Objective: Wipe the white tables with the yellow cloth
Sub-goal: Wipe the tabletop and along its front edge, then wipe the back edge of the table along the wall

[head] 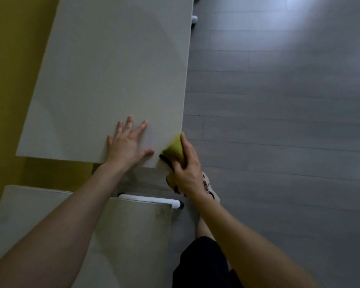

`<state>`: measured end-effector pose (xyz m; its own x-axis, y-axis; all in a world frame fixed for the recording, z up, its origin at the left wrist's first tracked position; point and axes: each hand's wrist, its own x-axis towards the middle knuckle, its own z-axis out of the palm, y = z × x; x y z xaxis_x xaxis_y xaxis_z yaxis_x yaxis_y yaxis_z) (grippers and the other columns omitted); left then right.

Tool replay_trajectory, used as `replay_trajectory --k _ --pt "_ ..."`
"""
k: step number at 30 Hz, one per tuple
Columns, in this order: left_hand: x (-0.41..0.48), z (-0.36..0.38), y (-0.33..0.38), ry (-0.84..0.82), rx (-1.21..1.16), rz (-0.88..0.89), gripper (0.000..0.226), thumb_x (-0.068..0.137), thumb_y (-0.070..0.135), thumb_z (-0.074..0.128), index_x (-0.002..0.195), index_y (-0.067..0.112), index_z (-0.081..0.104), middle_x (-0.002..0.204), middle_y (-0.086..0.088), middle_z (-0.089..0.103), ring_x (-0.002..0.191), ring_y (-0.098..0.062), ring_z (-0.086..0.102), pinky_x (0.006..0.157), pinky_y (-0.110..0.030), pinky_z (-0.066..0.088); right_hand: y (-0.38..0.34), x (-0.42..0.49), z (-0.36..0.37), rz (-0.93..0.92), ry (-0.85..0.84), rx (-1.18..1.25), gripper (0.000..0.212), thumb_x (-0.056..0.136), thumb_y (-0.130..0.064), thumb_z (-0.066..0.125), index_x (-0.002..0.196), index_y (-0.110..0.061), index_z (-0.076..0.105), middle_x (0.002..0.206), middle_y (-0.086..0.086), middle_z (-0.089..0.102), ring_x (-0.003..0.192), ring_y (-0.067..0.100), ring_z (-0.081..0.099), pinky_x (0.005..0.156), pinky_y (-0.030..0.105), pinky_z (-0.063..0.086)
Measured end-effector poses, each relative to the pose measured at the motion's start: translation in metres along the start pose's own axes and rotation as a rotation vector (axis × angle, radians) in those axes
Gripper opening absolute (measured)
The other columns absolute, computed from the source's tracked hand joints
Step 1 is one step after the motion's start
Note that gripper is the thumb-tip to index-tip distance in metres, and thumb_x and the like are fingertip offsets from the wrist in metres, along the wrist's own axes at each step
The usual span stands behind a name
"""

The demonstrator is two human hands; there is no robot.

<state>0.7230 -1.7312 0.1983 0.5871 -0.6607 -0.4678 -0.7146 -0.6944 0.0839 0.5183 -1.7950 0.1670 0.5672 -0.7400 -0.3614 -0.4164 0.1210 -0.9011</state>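
On my feed the left hand (127, 145) lies flat, fingers spread, on the far white table (112, 69), near that table's five o'clock corner. At three o'clock from it, the right hand (187, 173) grips the yellow cloth (175, 149) against the table's right edge. Its curled fingers hide the cloth's lower part, and the cloth itself is blurred. The table's far end is cut off at twelve o'clock. A nearer white table (29, 204) at seven o'clock sits partly behind the left arm (71, 225). A shoe (212, 190) shows only in part behind the right hand.
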Motion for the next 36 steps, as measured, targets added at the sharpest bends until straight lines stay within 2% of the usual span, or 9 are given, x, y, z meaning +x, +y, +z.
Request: replay_trajectory --k 3,8,14,18,21,26,29,33,36 --pt "0.001 -0.001 0.003 -0.018 -0.024 -0.001 0.100 0.096 0.065 0.068 0.170 0.051 0.002 0.182 0.000 -0.010 0.168 -0.033 -0.008 0.131 -0.069 0.011 0.029 -0.054 -0.032 0.118 -0.185 -0.073 0.079 0.097 0.001 0.066 0.159 -0.046 0.048 0.128 -0.015 0.066 0.111 -0.017 0.059 0.091 0.002 0.044" --pt "0.002 -0.001 0.003 -0.062 -0.037 -0.023 0.100 0.097 0.064 0.068 0.170 0.051 0.001 0.182 0.001 -0.012 0.168 -0.032 -0.010 0.131 -0.070 0.008 0.043 -0.041 -0.106 0.176 -0.175 -0.362 0.055 0.096 -0.014 0.075 0.145 -0.029 0.056 0.129 -0.008 0.060 0.116 0.017 0.060 0.092 0.031 0.045" --pt "0.001 -0.007 0.009 -0.102 -0.049 -0.064 0.098 0.095 0.066 0.069 0.171 0.048 0.009 0.183 0.000 -0.005 0.169 -0.031 -0.002 0.132 -0.062 0.016 -0.051 0.027 -0.158 -0.015 -0.242 -0.519 0.031 0.094 -0.034 0.084 0.118 -0.033 0.065 0.111 -0.006 0.065 0.100 0.016 0.062 0.076 0.029 0.045" --pt "-0.009 -0.035 0.026 -0.194 -0.569 0.099 0.076 0.097 0.039 0.080 0.163 0.042 0.043 0.174 0.005 0.036 0.159 -0.021 0.035 0.129 -0.042 0.032 -0.127 0.058 -0.159 -0.096 -0.461 -0.589 0.038 0.095 -0.025 0.081 0.127 -0.039 0.067 0.112 -0.007 0.073 0.099 0.016 0.068 0.082 0.039 0.056" --pt "-0.033 -0.062 0.043 -0.217 -1.023 0.212 0.088 0.084 0.039 0.092 0.160 0.042 0.048 0.166 0.016 0.047 0.153 -0.005 0.039 0.125 -0.036 0.031 -0.182 0.077 -0.153 -0.102 -0.588 -0.472 0.041 0.090 -0.019 0.078 0.125 -0.036 0.065 0.117 -0.003 0.072 0.103 0.018 0.072 0.086 0.038 0.064" --pt "-0.036 -0.085 0.040 0.104 -1.090 0.079 0.008 0.104 0.024 0.072 0.111 0.026 0.075 0.111 0.012 0.079 0.113 -0.004 0.071 0.106 -0.040 0.055 -0.250 0.108 -0.137 0.042 -0.705 -0.145 0.051 0.075 -0.012 0.070 0.126 -0.015 0.066 0.121 0.010 0.071 0.116 0.030 0.071 0.100 0.048 0.062" --pt "-0.040 -0.110 0.033 0.202 -1.312 -0.089 0.016 0.111 0.017 0.057 0.105 0.015 0.073 0.109 -0.003 0.076 0.108 -0.014 0.070 0.100 -0.036 0.051 -0.263 0.125 -0.117 0.123 -0.758 -0.160 0.039 0.082 -0.009 0.066 0.121 -0.010 0.068 0.118 0.014 0.070 0.112 0.031 0.071 0.103 0.053 0.060" --pt "-0.045 -0.112 0.029 0.109 -1.570 -0.126 0.046 0.104 0.004 0.065 0.145 0.020 0.050 0.138 -0.004 0.066 0.114 -0.024 0.076 0.096 -0.038 0.063 -0.260 0.136 -0.078 0.116 -0.719 -0.200 0.029 0.097 0.018 0.050 0.105 -0.004 0.068 0.098 0.013 0.071 0.092 0.021 0.076 0.085 0.037 0.065" --pt "-0.034 -0.109 0.023 0.203 -1.501 -0.247 0.057 0.099 -0.004 0.068 0.149 0.022 0.056 0.134 -0.007 0.068 0.114 -0.027 0.073 0.097 -0.046 0.064 -0.255 0.149 -0.048 0.129 -0.795 -0.264 0.024 0.098 0.014 0.055 0.110 -0.002 0.069 0.104 0.019 0.074 0.097 0.029 0.077 0.094 0.047 0.065"
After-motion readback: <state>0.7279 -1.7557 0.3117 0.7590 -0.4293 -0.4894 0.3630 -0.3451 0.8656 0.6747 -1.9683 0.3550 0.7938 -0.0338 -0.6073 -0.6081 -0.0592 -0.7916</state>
